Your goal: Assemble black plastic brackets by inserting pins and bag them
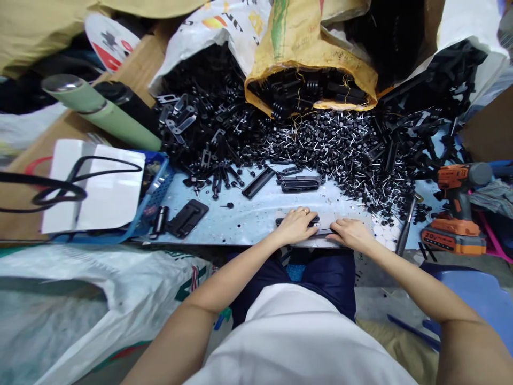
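At the near edge of the bench, my left hand (297,224) lies curled over a long black plastic part (279,221) with rounded ends. The palm hides its middle. My right hand (350,233) is just to the right, its fingers closed and pointing left at a small dark piece that they mostly cover. Both hands rest over a grey flat plate (326,219). Just beyond them lie a stack of black bracket-like parts (301,183) and a black channel-shaped bar (258,183).
A big heap of black-headed pins (320,139) covers the far bench below a yellow sack (308,48). To the right are a hammer (406,224) and an orange cordless drill (459,208). At left stand a blue basket (160,187), a black phone-like case (188,218) and a green flask (120,125).
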`<state>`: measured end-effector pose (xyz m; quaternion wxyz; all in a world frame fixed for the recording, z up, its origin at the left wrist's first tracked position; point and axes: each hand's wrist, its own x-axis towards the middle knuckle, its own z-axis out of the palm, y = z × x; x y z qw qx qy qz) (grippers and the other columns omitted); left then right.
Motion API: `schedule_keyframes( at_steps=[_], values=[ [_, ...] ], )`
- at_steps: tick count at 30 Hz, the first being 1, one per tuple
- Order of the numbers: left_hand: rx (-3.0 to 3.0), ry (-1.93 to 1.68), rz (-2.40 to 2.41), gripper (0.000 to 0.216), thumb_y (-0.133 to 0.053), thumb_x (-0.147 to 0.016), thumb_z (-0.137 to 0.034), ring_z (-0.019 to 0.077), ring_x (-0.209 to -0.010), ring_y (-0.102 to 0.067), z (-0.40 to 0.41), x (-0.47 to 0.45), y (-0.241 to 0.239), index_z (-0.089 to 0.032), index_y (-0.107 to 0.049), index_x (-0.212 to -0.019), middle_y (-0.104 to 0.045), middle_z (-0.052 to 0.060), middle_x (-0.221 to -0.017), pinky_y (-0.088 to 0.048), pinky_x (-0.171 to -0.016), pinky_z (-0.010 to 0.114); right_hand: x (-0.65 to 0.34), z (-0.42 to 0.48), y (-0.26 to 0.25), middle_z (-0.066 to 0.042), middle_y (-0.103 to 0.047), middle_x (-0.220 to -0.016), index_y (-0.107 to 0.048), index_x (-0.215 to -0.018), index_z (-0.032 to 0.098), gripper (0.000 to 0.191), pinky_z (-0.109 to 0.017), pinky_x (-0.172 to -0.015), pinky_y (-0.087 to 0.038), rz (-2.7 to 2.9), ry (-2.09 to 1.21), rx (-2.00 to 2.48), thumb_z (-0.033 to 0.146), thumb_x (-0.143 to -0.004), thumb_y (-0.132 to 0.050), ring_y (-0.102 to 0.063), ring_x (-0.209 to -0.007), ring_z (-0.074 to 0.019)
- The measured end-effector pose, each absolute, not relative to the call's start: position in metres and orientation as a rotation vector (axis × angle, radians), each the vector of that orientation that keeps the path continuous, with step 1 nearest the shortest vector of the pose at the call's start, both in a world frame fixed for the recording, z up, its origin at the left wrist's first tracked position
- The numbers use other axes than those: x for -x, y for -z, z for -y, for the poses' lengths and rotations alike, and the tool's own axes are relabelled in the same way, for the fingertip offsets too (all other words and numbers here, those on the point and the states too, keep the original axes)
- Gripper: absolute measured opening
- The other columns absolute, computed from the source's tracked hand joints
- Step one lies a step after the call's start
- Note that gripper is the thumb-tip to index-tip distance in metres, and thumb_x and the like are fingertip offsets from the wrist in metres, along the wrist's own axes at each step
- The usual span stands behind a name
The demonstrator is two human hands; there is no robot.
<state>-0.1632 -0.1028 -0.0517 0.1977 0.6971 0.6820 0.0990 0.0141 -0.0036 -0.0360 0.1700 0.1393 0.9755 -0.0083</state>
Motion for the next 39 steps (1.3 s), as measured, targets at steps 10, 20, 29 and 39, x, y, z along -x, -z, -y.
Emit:
schedule_keyframes(
  at_steps=[10, 20, 29, 39],
  values=[
    [-2.046, -0.565, -1.863, 0.052, -0.060, -0.070, -0.059, 0.0244, -0.089, -0.059, 0.115, 0.167, 0.072, -0.019, -0.051, -0.102, -0.061, 0.008, -0.094, -0.043, -0.075, 0.033, -0.013, 0.022, 0.012, -0.007, -0.062, -0.077, -0.061, -0.088, 0.019, 0.040, -0.028, -0.061, -0.025, -2.970, -0.137, -0.422, 0.045, -0.094, -0.031, -0.054, -0.073, -0.0173],
    [-2.048, -0.518, -1.886, 0.043, -0.052, -0.081, -0.051, 0.0244, -0.099, -0.054, 0.089, 0.161, 0.060, -0.018, -0.051, -0.108, -0.060, 0.009, -0.103, -0.042, -0.082, 0.034, -0.015, -0.011, 0.026, -0.007, -0.064, -0.080, -0.062, -0.087, 0.017, 0.042, -0.029, -0.063, -0.028, -2.903, -0.123, -0.396, 0.049, -0.091, -0.034, -0.054, -0.078, -0.0183],
    [-1.663, -0.328, -2.377, 0.029, -0.036, -0.085, -0.006, 0.0279, -0.104, -0.051, -0.046, 0.156, 0.028, -0.002, -0.059, -0.103, -0.060, 0.022, -0.108, -0.037, -0.083, 0.039, 0.028, -0.054, 0.039, -0.014, -0.061, -0.097, -0.058, -0.099, 0.014, 0.024, -0.030, -0.065, -0.036, -2.804, -0.129, -1.431, 0.023, -0.090, -0.038, -0.051, -0.087, -0.0236],
    [-1.675, -0.399, -2.380, 0.028, -0.046, -0.084, -0.014, 0.0276, -0.110, -0.048, -0.024, 0.177, 0.036, -0.008, -0.054, -0.110, -0.056, 0.018, -0.116, -0.039, -0.088, 0.039, 0.002, -0.029, 0.053, -0.013, -0.056, -0.110, -0.058, -0.099, 0.017, 0.023, -0.037, -0.083, -0.041, -3.230, 0.239, -0.974, 0.032, -0.082, -0.053, -0.050, -0.099, -0.0258]
  ],
)
